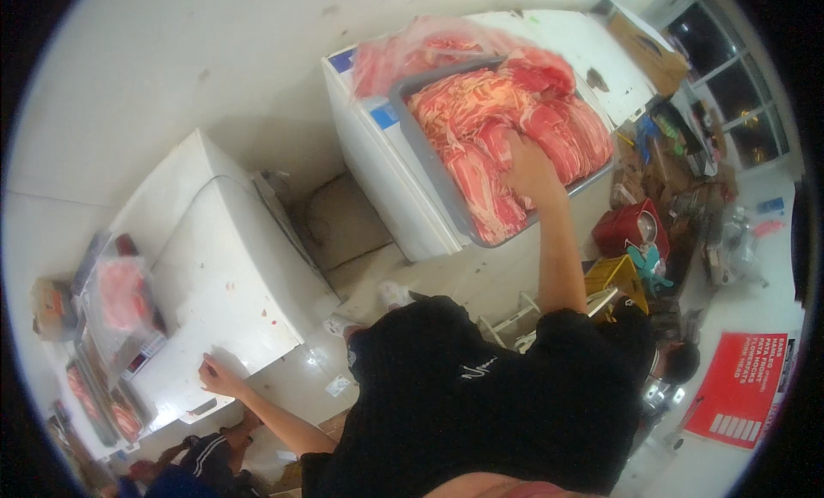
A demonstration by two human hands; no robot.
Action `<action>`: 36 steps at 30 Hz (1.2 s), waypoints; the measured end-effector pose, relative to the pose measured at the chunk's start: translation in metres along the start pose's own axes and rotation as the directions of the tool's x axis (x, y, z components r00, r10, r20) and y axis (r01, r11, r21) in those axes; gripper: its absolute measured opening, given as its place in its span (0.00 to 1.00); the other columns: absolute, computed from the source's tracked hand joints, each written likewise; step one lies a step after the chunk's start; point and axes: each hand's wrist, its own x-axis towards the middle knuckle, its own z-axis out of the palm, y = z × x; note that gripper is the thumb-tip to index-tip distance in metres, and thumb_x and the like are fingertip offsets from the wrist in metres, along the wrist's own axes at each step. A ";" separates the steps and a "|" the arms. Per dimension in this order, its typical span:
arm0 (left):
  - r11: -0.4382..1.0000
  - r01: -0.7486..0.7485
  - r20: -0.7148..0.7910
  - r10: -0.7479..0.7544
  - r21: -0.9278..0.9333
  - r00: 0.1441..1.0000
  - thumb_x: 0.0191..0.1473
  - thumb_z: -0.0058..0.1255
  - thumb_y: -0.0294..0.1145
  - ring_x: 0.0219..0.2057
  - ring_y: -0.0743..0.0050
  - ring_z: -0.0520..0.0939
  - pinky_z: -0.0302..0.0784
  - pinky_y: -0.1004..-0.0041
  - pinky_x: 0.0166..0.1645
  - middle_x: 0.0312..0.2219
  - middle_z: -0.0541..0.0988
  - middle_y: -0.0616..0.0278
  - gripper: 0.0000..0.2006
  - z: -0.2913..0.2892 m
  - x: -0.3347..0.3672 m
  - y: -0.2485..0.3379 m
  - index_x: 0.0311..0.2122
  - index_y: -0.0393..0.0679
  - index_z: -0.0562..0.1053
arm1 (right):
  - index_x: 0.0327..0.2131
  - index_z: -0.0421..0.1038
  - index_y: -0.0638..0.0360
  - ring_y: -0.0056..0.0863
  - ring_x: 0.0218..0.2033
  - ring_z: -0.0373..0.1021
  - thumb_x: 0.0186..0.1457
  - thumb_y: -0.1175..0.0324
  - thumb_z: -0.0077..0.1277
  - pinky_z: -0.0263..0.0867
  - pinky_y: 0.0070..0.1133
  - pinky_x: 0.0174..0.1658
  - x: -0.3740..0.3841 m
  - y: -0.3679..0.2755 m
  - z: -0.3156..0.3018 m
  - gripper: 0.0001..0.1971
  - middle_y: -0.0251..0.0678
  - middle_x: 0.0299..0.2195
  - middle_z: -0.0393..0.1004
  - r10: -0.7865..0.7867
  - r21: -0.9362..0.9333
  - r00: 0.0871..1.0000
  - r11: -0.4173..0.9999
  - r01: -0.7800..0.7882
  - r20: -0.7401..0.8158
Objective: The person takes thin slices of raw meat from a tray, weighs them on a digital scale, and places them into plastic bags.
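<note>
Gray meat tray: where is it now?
Head view, upper middle, right of center: the gray tray sits on a white chest freezer, the right hand at its meat.

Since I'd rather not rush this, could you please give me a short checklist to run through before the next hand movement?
1. Right hand at the sliced meat: ok, it is on the slices.
2. Right hand's grip: cannot tell, its fingertips are unclear.
3. Left hand free: cannot tell, its fingers are curled above the left white chest freezer.
4. Gray tray on the other white chest freezer: ok, it sits on top.
5. Tray's far side unobstructed: not ok, a plastic bag of meat lies along it.
</note>
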 end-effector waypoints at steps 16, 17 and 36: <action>0.976 0.181 -0.027 -0.185 -0.122 0.982 0.64 0.55 0.43 0.33 0.60 0.80 0.75 0.63 0.43 0.31 0.83 0.53 0.19 -0.002 -0.003 0.012 0.36 0.32 0.81 | 0.69 0.51 0.53 0.60 0.56 0.69 0.40 0.68 0.69 0.68 0.43 0.58 0.021 -0.003 0.011 0.52 0.66 0.53 0.70 0.106 -0.102 0.992 0.990 -0.098 0.072; 0.976 0.172 -0.029 -0.177 -0.135 0.984 0.64 0.55 0.43 0.33 0.60 0.80 0.76 0.63 0.43 0.31 0.83 0.54 0.19 -0.002 -0.003 0.010 0.36 0.32 0.81 | 0.69 0.52 0.53 0.59 0.55 0.70 0.40 0.67 0.69 0.68 0.44 0.57 0.021 -0.006 0.008 0.52 0.65 0.53 0.71 0.163 -0.118 0.976 0.982 -0.146 0.147; 0.968 0.176 -0.053 -0.188 -0.180 0.981 0.65 0.56 0.39 0.30 0.68 0.77 0.75 0.68 0.39 0.28 0.81 0.57 0.17 0.002 -0.005 0.014 0.35 0.32 0.79 | 0.72 0.45 0.52 0.57 0.56 0.69 0.35 0.73 0.67 0.67 0.40 0.59 0.012 -0.001 0.005 0.59 0.61 0.51 0.74 0.074 0.059 0.995 0.996 -0.071 -0.061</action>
